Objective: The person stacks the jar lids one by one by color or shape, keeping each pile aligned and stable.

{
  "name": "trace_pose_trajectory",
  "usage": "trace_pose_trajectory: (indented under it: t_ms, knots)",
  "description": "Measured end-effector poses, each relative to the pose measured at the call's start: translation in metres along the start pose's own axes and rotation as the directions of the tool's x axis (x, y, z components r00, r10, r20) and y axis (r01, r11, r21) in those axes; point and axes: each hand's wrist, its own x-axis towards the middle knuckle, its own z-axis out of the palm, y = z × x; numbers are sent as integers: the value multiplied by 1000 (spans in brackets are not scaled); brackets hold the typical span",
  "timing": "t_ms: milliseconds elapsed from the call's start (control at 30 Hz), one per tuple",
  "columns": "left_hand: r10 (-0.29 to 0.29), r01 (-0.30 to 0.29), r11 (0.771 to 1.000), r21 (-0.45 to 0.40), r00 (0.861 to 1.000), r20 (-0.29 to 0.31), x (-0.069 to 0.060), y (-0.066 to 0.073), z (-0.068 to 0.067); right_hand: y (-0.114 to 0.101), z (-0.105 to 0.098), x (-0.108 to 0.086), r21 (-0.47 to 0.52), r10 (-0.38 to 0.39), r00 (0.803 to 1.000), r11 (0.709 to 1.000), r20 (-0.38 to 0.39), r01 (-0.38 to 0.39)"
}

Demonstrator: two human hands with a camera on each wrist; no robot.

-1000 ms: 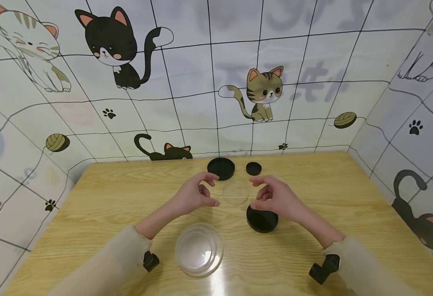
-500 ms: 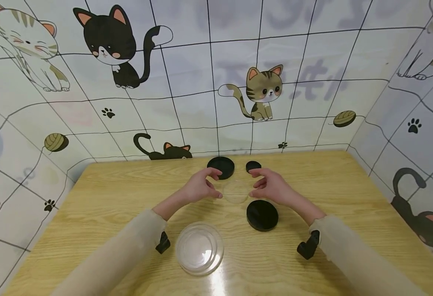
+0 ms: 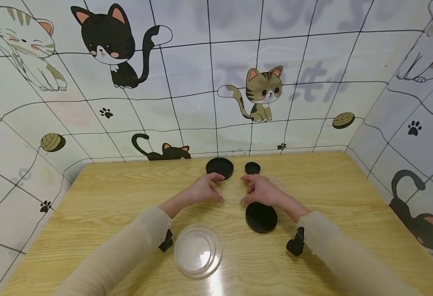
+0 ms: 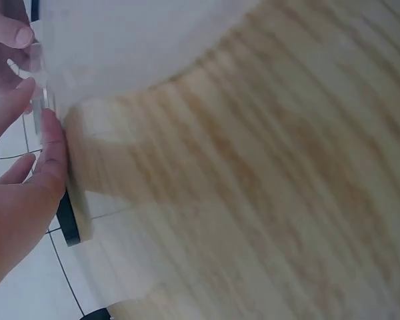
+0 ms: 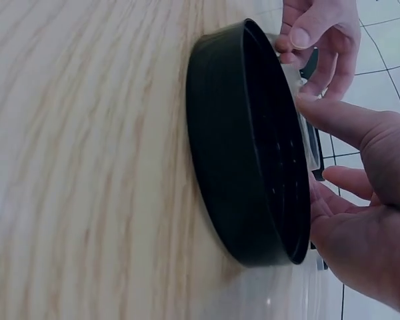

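Note:
A faint, clear round plastic container stands on the wooden table between the hands. My left hand curves its thumb and fingers about the left side of it. On the opposite side my right hand does likewise, thumb nearer me and index finger farther. In the right wrist view, the right thumb meets the clear rim. Just in front of the right hand lies a black round lid; that wrist view shows its raised rim. How firmly either hand grips is hard to see through the transparent plastic.
Nested clear round containers sit near the left forearm. Toward the back edge lie a larger black lid and a small black lid. Another clear disc shows faintly behind the right hand. A cat-patterned cloth surrounds the table.
Both hands have drawn inward from either side onto the clear container. The right hand has shifted left, uncovering the black lid and the faint disc behind. The lids have stayed put.

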Motion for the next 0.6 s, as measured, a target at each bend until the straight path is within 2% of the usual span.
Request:
trace_pose_trajectory:
  t_ms: [267,600]
  knots:
    - [13,-13,1000,20,1000,-27,-1,-1,1,1,5,7,-49,-6,1000,999,8,7]
    - [14,-13,999,51,1000,-26,2,-4,4,1,7,4,-49,1,1000,999,10,-1]
